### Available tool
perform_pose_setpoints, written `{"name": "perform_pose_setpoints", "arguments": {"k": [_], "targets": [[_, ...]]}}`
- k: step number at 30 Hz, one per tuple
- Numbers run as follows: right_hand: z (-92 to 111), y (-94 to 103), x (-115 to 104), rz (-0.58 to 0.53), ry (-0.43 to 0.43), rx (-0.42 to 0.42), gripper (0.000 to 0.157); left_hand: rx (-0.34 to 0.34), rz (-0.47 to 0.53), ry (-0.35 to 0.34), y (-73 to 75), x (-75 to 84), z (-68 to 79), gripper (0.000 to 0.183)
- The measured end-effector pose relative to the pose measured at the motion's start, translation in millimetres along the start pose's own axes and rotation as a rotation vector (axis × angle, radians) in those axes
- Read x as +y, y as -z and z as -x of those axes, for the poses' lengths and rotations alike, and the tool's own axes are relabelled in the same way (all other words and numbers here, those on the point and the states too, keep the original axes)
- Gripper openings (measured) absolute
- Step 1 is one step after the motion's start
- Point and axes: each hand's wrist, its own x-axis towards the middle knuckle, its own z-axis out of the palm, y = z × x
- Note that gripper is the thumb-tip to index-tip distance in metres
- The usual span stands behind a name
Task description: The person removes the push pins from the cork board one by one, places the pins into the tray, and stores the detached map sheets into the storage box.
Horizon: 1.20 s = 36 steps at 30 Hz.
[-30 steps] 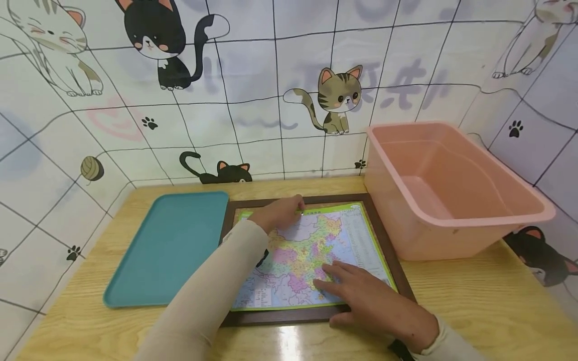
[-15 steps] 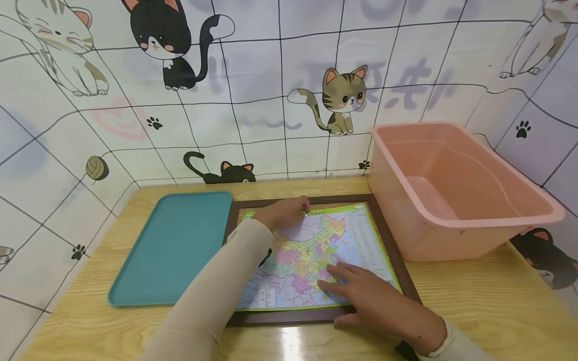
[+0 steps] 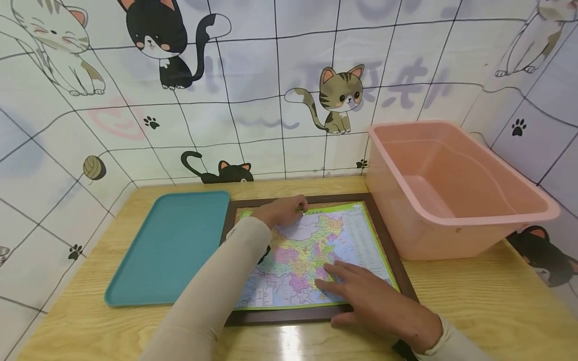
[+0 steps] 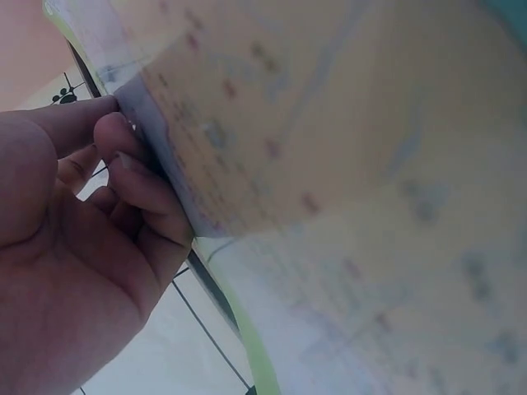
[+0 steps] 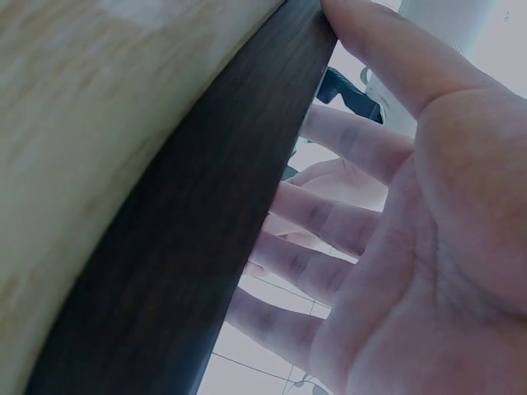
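A map point(image 3: 302, 255) with a green border lies on a corkboard point(image 3: 322, 205) in a dark brown wooden frame point(image 3: 289, 316). At the map's top edge, my left hand point(image 3: 282, 211) has curled fingers that pinch a small thing with a shiny metal tip, seemingly a pushpin point(image 3: 303, 213); the fingers hide most of it. In the left wrist view, curled fingers point(image 4: 144, 193) sit close against the map's edge. My right hand point(image 3: 377, 301) rests with spread fingers on the map's lower right part. Its thumb is by the frame's front edge.
A teal tray point(image 3: 171, 250) lies left of the frame on the wooden table point(image 3: 469, 301). To the right stands a large pink tub point(image 3: 429, 235), close to the frame's right side. A cat-patterned wall covering point(image 3: 253, 75) rises behind the table.
The head view shifts slightly right and back. Both hands keep their places on the map, with no clear movement.
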Motion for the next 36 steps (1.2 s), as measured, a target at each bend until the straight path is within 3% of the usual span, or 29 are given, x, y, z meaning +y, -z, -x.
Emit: {"name": "perform_pose_setpoints", "arguments": {"k": [13,22,36], "targets": [[-1.6,-0.1,0.7,-0.037,-0.022,-0.020,0.070,-0.022,0.030,0.015,1.7,-0.6,-3.1,0.011],[-1.2,-1.6,1.9,-0.021,-0.007,-0.001,0.071,-0.017,0.049,0.006,2.2,-0.2,-3.2,0.012],[-1.4,0.7,2.3,-0.036,-0.012,-0.016,0.070,-0.063,0.082,-0.022,9.5,1.6,-1.8,0.014]]}}
